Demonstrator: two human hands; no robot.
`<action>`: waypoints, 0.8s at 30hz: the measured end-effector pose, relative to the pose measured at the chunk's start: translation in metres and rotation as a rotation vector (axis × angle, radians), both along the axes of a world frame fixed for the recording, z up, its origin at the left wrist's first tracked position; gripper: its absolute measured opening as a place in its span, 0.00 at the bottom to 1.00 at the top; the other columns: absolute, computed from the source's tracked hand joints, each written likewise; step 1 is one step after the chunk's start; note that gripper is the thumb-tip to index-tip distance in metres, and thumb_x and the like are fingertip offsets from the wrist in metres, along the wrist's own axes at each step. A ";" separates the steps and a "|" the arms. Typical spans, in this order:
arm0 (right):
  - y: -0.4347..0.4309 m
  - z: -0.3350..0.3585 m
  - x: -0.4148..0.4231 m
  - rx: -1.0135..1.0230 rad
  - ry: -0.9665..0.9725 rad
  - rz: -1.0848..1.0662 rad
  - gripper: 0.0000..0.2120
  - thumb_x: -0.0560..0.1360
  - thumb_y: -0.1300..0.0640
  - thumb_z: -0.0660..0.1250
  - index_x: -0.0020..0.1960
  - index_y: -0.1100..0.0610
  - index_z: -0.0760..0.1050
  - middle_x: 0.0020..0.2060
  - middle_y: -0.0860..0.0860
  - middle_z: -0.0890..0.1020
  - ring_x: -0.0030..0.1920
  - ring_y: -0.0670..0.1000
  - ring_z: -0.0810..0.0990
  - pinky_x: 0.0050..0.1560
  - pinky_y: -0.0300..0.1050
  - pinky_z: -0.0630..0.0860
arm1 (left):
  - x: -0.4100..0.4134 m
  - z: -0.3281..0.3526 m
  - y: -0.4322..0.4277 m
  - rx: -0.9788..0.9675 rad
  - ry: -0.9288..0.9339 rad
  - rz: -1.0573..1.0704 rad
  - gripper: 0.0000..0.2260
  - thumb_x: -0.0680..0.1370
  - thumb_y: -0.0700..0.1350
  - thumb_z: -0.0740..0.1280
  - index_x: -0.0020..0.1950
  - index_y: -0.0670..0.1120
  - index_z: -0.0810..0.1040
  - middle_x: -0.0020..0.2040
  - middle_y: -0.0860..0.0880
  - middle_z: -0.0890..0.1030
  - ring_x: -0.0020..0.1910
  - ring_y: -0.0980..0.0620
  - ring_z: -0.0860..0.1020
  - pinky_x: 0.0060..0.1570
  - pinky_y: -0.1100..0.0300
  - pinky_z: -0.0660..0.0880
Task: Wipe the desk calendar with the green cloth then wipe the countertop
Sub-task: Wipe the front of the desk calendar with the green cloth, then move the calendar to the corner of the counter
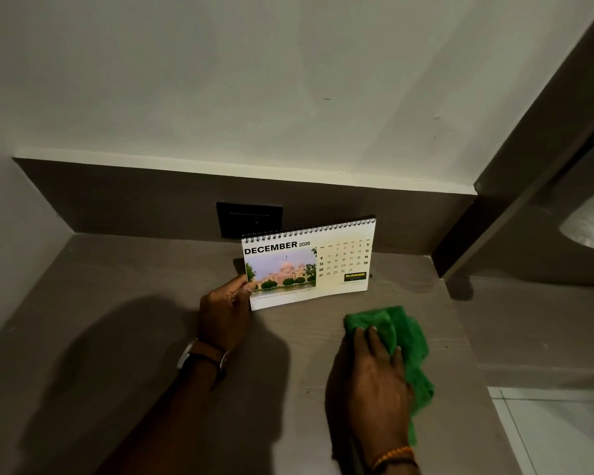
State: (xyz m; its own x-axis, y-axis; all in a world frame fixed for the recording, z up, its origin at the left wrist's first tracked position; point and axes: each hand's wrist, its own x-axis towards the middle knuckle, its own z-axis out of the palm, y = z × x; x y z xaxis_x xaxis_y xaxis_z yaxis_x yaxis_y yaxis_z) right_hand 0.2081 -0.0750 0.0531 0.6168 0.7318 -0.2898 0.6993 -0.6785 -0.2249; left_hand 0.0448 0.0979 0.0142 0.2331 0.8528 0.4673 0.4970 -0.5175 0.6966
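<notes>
Brown desk (134,320) below a pale wall (254,80), with calendar and cloth.
Near the back, the desk calendar (309,265) is tilted, showing December 2026. The green cloth (408,337) lies bunched on the desk, in front and to the right. The left hand (225,310) pinches the calendar's lower left corner. The right hand (374,375) presses straight fingers flat onto the cloth.

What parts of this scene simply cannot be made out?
Head view: fingers of the left hand, hidden behind the desk calendar.
Head view: countertop beneath the green cloth and right hand, covered.
Head view: caption under the calendar's photo, too small.
Head view: dark wall plate, lower right corner behind the calendar.
</notes>
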 end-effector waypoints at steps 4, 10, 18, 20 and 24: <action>0.007 0.016 -0.013 0.036 0.036 -0.069 0.35 0.78 0.38 0.60 0.80 0.42 0.50 0.81 0.46 0.57 0.79 0.63 0.52 0.69 0.72 0.59 | 0.002 0.000 -0.002 0.001 -0.042 0.024 0.08 0.76 0.37 0.66 0.51 0.36 0.82 0.44 0.41 0.85 0.38 0.55 0.80 0.39 0.72 0.72; 0.061 0.014 0.047 0.879 0.359 -0.271 0.25 0.79 0.51 0.69 0.74 0.47 0.68 0.73 0.49 0.72 0.72 0.52 0.69 0.70 0.57 0.70 | -0.001 -0.004 0.001 -0.156 -0.133 0.067 0.11 0.78 0.37 0.66 0.59 0.39 0.80 0.51 0.45 0.84 0.47 0.55 0.80 0.46 0.77 0.71; 0.092 -0.005 0.080 0.993 0.452 -0.212 0.11 0.74 0.50 0.76 0.54 0.47 0.79 0.48 0.37 0.84 0.48 0.31 0.81 0.44 0.27 0.79 | -0.006 -0.005 0.006 -0.258 -0.158 -0.010 0.08 0.78 0.41 0.65 0.56 0.47 0.81 0.46 0.55 0.84 0.46 0.58 0.82 0.44 0.67 0.77; 0.094 -0.006 0.074 0.999 0.493 -0.226 0.11 0.73 0.51 0.77 0.53 0.48 0.80 0.46 0.39 0.86 0.47 0.35 0.84 0.42 0.29 0.80 | -0.009 -0.002 0.005 -0.288 -0.208 -0.013 0.12 0.78 0.39 0.65 0.61 0.48 0.77 0.51 0.55 0.83 0.51 0.59 0.81 0.49 0.67 0.76; 0.109 -0.003 0.047 0.958 0.600 -0.195 0.10 0.72 0.54 0.78 0.50 0.47 0.78 0.41 0.37 0.86 0.46 0.35 0.84 0.40 0.29 0.79 | -0.031 -0.001 0.006 -0.268 -0.232 0.057 0.14 0.78 0.43 0.65 0.63 0.53 0.73 0.55 0.58 0.80 0.54 0.62 0.79 0.51 0.67 0.75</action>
